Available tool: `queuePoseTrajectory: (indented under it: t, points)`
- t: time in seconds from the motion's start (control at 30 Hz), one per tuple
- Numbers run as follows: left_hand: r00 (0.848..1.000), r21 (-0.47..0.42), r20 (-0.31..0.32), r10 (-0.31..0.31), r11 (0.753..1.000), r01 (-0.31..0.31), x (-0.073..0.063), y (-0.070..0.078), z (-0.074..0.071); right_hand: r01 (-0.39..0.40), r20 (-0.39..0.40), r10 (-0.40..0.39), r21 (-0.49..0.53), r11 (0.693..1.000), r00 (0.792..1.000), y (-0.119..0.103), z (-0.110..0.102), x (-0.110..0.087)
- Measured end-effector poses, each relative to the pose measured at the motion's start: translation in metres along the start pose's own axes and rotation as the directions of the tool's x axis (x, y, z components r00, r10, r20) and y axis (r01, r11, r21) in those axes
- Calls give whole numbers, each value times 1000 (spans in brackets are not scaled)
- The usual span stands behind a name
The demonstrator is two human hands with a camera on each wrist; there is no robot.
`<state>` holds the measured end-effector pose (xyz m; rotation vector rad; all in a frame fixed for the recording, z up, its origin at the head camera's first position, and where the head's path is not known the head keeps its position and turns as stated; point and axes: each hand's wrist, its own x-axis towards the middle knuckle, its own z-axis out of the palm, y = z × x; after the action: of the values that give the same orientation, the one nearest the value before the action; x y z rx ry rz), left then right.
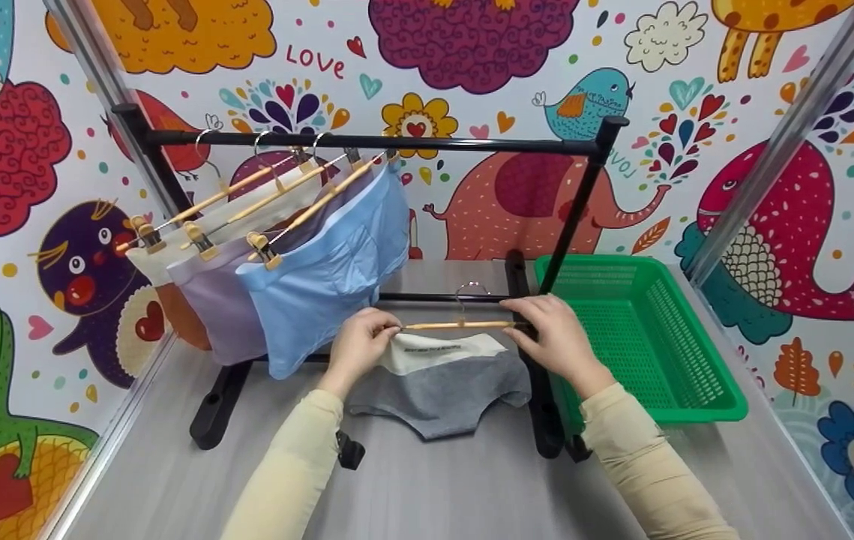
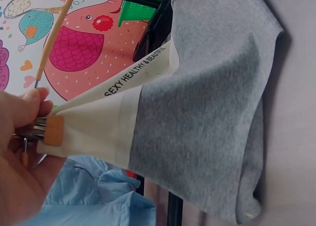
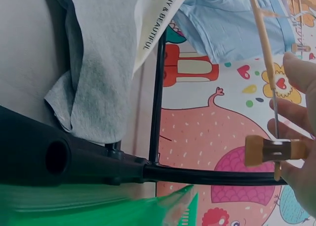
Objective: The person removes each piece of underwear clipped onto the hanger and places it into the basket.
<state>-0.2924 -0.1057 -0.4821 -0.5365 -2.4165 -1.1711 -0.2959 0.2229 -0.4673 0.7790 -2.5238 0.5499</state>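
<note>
A wooden clip hanger (image 1: 434, 325) is held level between the two hands, its metal hook upward. My left hand (image 1: 358, 349) grips its left end, fingers around the clip (image 2: 54, 131), which bites the white waistband of grey underpants (image 1: 445, 397). The underpants hang from that corner; black lettering shows on the band. My right hand (image 1: 552, 337) holds the hanger's other end, with the fingers at the right clip (image 3: 254, 151). No fabric sits in that clip, and the right side of the waistband droops below it.
A black rack (image 1: 434, 142) stands in front. Light blue underpants (image 1: 322, 262), purple ones (image 1: 224, 307) and pale ones hang on clip hangers at its left. A green basket (image 1: 696, 415) sits at the right, beside the rack's foot (image 1: 546, 420). Patterned walls enclose the grey table (image 1: 427, 495).
</note>
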Motion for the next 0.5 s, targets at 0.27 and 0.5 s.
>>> queuePoseTrajectory:
  t: [0.27, 0.5]
  points:
    - [999, 21, -24, 26, 999, -25, -1, 0, 2, 49, -81, -54, -58, 997, 995, -4, 10, -3]
    - [1000, 19, -18, 13, 1000, -12, -3, 0, 2, 95, -138, -110, -106, 990, 984, -4, 16, -5]
